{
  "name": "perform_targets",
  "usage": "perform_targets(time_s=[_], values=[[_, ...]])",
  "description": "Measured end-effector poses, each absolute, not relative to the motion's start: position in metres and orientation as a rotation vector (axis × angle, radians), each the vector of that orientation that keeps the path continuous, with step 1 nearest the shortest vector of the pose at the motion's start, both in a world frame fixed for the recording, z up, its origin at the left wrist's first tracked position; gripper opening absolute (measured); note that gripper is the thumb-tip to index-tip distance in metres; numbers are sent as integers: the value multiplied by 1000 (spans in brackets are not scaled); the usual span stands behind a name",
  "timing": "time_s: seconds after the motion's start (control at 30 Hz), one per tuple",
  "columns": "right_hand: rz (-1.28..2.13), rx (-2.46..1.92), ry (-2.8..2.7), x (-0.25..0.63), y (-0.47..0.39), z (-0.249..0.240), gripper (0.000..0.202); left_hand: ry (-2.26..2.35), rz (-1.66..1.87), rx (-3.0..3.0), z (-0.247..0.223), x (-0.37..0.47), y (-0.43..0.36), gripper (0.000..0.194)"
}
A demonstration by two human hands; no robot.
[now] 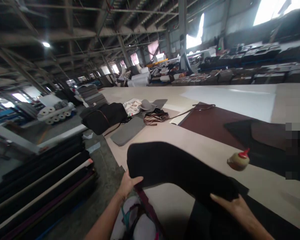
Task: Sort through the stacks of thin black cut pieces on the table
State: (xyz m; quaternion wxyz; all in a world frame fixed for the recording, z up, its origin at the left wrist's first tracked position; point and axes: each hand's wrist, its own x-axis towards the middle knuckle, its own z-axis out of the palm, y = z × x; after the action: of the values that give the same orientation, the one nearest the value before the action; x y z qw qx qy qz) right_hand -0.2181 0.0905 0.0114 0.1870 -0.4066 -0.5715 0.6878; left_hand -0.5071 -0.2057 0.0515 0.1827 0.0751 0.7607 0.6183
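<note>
A long black panel of sheet material (165, 163) with rounded corners bends between my two hands above the table. My left hand (128, 183) grips its left end, thumb on the upper face and fingers hidden behind the edge. My right hand (232, 206) holds the near edge toward the right end, with the thumb lying on top. Under that end lies more black material (272, 213) on the table. Beyond my right hand stands a small squat bottle (238, 161) with a red tip.
On the long beige table (185, 133) lie a dark brown sheet (205, 123), a grey panel (128, 130), tangled brown strips (155, 116) and a black bundle (105, 116). Fabric rolls (47, 186) are stacked on the left, beside the floor.
</note>
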Motion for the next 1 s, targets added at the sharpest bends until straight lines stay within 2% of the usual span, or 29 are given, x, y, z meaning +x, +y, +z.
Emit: perform_targets(time_s=[0.1,0.23,0.33,0.43,0.57,0.7,0.8,0.9,1.0], values=[[2027,-1093,-1794,-229,73,-25,66,2104,1803,110,19,-508,-213,73],[1957,-1112,-1825,-241,67,-35,52,2122,1814,157,4,-510,-219,75],[1980,-1097,-1839,-249,69,-32,44,2204,1801,133,-6,-508,-217,68],[2026,-1099,-1784,-262,70,-21,50,2238,1774,138,-12,-515,-207,61],[2338,-1094,-1395,-287,60,12,57,2237,1701,262,13,-550,-189,63],[2482,-1080,-923,-305,34,30,59,2249,1455,442,64,-603,-182,61],[2495,-1218,-769,-308,9,9,57,2326,1227,532,84,-637,-180,63],[2595,-1400,-651,-306,-18,-29,50,2502,982,564,67,-654,-175,64],[2479,-1440,-676,-307,-34,-57,48,2680,698,514,25,-655,-168,55]])
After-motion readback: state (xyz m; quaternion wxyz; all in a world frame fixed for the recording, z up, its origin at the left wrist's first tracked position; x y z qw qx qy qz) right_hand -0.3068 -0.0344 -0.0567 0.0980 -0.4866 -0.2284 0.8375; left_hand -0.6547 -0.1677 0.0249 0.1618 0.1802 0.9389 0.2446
